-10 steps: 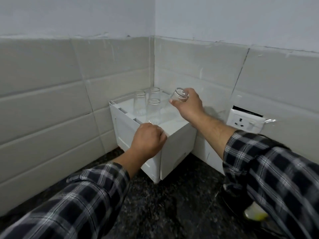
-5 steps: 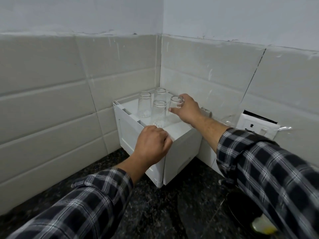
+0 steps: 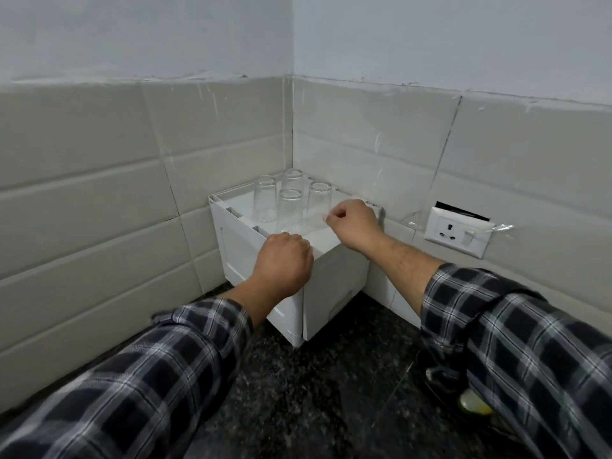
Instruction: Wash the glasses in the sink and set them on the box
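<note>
While four upturned glasses [image 3: 289, 207] stand on the white box [image 3: 334, 279], right hand [image 3: 356, 223] just beside one, fingers curled, empty, left hand [image 3: 284, 260] at near corner, fingers curled, grip hidden.

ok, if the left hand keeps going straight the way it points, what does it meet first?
Likely the nearest upturned glass on the box, just beyond the left hand; depth is unclear.

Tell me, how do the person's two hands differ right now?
The left hand sits at the near front edge of the box; the right hand reaches farther back, beside the upturned glasses. The left hand's fingers are hidden behind its knuckles; the right hand's curled fingers show. Both are curled, with checked sleeves.
</note>
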